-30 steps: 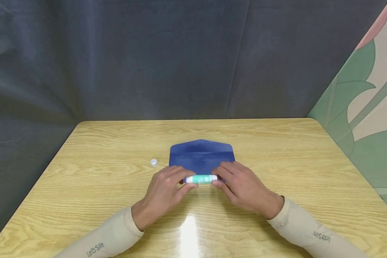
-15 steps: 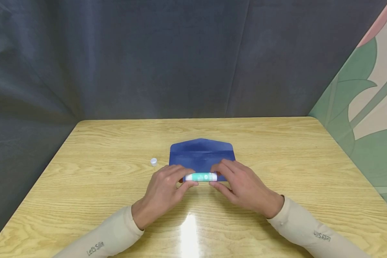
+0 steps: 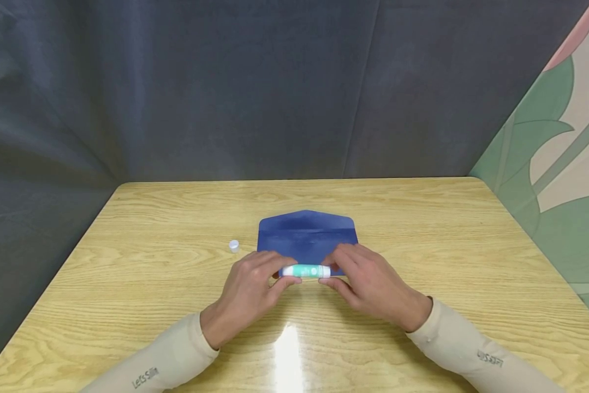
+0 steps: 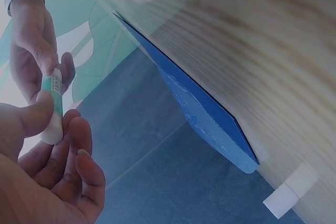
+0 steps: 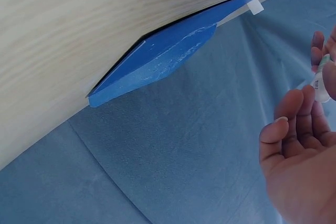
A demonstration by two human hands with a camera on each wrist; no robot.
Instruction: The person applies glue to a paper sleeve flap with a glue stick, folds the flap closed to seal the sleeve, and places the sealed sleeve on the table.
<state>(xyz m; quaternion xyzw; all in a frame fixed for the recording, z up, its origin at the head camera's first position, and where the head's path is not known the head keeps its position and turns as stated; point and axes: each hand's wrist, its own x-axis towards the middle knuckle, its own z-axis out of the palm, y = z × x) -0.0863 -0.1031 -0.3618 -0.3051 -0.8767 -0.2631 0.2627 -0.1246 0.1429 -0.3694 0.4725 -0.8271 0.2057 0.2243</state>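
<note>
The tabletop (image 3: pixel 152 284) looks like wood or a wood imitation, with clear grain and a smooth, glossy finish; toward its near edge it gives back a bright patch of light (image 3: pixel 288 357). Behind its far edge and along its left edge hangs a dark cloth (image 3: pixel 250 93), matt and lightly creased. Beside the right edge is a leaf-patterned surface (image 3: pixel 579 229), also matt, but I cannot tell its material. The envelope (image 3: pixel 301 245) seems to be of smooth blue paper, and its flap (image 4: pixel 210 132) carries whitish, uneven streaks (image 4: pixel 184 98). The tube (image 3: pixel 305 271) and the cap (image 3: pixel 233 246) look like smooth plastic, and the sleeves (image 3: pixel 166 355) like smooth, matt cloth.
</note>
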